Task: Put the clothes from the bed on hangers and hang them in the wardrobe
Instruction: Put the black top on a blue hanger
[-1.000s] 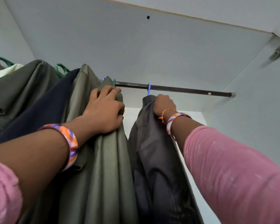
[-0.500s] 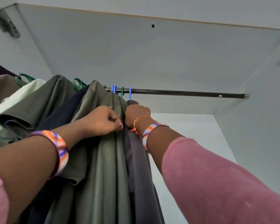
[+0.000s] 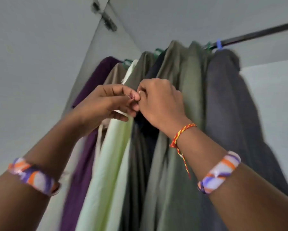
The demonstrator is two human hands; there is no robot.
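**Hands meet at the hung clothes**

Both hands (image 3: 160, 102) touch fingertip to fingertip, fingers curled; whether either grasps cloth, I cannot tell. Purple, pale green, olive and charcoal garments (image 3: 178, 100) hang from the dark rail (image 3: 259, 33) between grey wardrobe walls (image 3: 31, 72).

Motion blur softens the hanging garments (image 3: 178, 147). The rail (image 3: 256, 35) runs off the right edge. Hanger hooks (image 3: 219, 45) are mostly hidden by fabric.
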